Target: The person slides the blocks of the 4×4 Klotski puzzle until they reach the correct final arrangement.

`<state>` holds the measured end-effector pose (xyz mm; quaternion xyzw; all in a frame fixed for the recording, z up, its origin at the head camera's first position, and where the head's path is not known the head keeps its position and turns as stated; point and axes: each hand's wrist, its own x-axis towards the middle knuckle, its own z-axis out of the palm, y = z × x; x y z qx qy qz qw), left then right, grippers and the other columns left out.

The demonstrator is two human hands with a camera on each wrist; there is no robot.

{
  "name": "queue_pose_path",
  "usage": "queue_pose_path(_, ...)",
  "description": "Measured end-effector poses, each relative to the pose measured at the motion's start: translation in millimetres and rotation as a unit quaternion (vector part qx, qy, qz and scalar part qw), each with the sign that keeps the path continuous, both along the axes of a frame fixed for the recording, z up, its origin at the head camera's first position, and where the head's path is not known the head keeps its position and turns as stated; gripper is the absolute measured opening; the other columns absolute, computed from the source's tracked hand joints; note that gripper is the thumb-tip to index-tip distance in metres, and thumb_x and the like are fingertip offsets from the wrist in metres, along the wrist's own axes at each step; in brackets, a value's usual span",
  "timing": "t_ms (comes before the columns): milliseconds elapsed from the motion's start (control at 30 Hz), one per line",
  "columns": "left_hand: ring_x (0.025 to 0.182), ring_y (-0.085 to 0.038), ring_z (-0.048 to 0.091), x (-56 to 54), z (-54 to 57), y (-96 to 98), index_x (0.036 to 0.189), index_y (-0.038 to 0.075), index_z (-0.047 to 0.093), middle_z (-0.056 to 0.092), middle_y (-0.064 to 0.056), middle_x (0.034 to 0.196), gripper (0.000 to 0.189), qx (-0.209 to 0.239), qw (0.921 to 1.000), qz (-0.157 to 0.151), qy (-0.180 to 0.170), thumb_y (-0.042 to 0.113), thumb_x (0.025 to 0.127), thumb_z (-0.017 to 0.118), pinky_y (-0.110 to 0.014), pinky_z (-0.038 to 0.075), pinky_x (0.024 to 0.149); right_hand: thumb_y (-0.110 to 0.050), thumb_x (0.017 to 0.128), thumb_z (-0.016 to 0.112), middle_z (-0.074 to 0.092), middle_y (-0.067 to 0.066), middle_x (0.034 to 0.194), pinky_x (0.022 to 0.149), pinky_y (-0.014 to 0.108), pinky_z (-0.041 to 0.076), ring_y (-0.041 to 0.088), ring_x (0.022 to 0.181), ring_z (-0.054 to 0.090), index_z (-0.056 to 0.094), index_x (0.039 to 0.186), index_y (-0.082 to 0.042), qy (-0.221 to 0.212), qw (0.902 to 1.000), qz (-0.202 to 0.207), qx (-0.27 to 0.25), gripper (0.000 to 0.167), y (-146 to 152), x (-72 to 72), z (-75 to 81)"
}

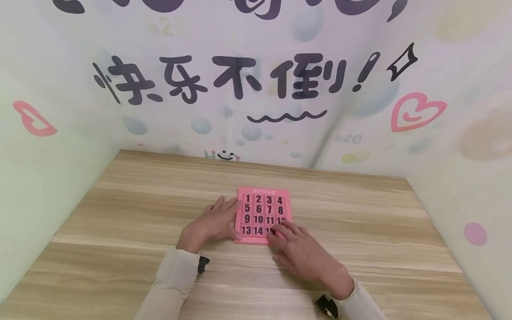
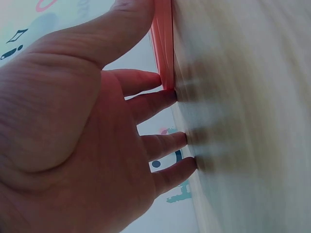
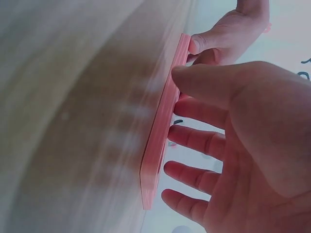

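A pink sliding number puzzle (image 1: 246, 214) lies flat on the wooden table in the head view, its tiles in rising order from 1 at the top left. My left hand (image 1: 216, 222) rests at the puzzle's left side, thumb on the lower left corner and index finger by the upper edge. In the left wrist view the fingers (image 2: 150, 103) are nearly straight, some with tips on the table. My right hand (image 1: 302, 253) lies over the lower right corner, covering the tiles after 15 and part of 12. Its thumb (image 3: 204, 82) is at the puzzle's near edge.
The wooden table (image 1: 140, 200) extends around the puzzle. Behind it stands a white printed backdrop (image 1: 224, 106) with dark lettering and a pink heart; pale side walls (image 1: 44, 178) flank the table. Dark wrist-worn items (image 1: 327, 306) show at the cuffs.
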<state>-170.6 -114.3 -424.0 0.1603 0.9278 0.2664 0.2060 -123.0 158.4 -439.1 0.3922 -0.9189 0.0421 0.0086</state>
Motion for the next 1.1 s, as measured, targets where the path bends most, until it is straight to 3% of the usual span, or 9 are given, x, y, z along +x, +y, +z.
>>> queue_pose_path(200, 0.161, -0.048, 0.002, -0.5, -0.1, 0.4, 0.166, 0.004, 0.026, 0.018, -0.018, 0.175, 0.097, 0.002, 1.0000, 0.001, -0.003, 0.027, 0.090, 0.082, -0.067, 0.006, 0.130, -0.031, 0.101, 0.068, 0.060, 0.010, 0.148, 0.115, 0.059, 0.046, 0.036, 0.141, 0.052, 0.065, 0.142, -0.016, -0.007, 1.0000, 0.002, -0.003, 0.045, 1.3, 0.4, 1.2)
queue_pose_path(400, 0.161, -0.048, 0.001, -0.9, -0.8, -0.4, 0.166, 0.004, 0.025, 0.017, -0.018, 0.175, 0.099, 0.001, 1.0000, -0.001, -0.001, 0.029, 0.089, 0.083, -0.067, 0.005, 0.129, -0.033, 0.103, 0.065, 0.053, 0.012, 0.157, 0.120, 0.062, 0.040, 0.039, 0.148, 0.046, 0.057, 0.151, -0.018, -0.054, 0.9985, -0.002, 0.003, 0.051, 5.1, -1.6, 6.4)
queue_pose_path(567, 0.161, -0.048, 0.000, -1.6, -0.5, -0.1, 0.166, 0.004, 0.024, 0.016, -0.017, 0.175, 0.100, 0.000, 1.0000, -0.003, -0.001, 0.030, 0.089, 0.082, -0.066, 0.005, 0.130, -0.033, 0.105, 0.059, 0.046, 0.015, 0.163, 0.120, 0.065, 0.037, 0.042, 0.151, 0.041, 0.049, 0.157, -0.013, -0.075, 0.9970, -0.017, -0.009, 0.056, 16.8, -8.2, 13.0)
queue_pose_path(767, 0.161, -0.048, 0.000, -4.1, 2.2, 0.4, 0.166, 0.005, 0.024, 0.016, -0.017, 0.175, 0.099, -0.004, 1.0000, -0.005, 0.006, 0.030, 0.090, 0.082, -0.065, 0.006, 0.130, -0.032, 0.104, 0.063, 0.045, 0.018, 0.163, 0.120, 0.066, 0.037, 0.045, 0.149, 0.043, 0.045, 0.158, -0.007, -0.050, 0.9972, -0.051, -0.024, 0.062, 33.6, -18.2, 20.5)
queue_pose_path(1100, 0.162, -0.046, -0.001, -1.6, 1.3, 0.4, 0.167, 0.006, 0.024, 0.014, -0.015, 0.176, 0.098, -0.006, 1.0000, 0.000, -0.007, 0.030, 0.091, 0.081, -0.064, 0.005, 0.131, -0.027, 0.099, 0.072, 0.049, 0.021, 0.160, 0.116, 0.066, 0.042, 0.047, 0.145, 0.047, 0.047, 0.156, -0.003, -0.025, 0.9970, -0.065, -0.034, 0.067, 46.4, -22.9, 20.6)
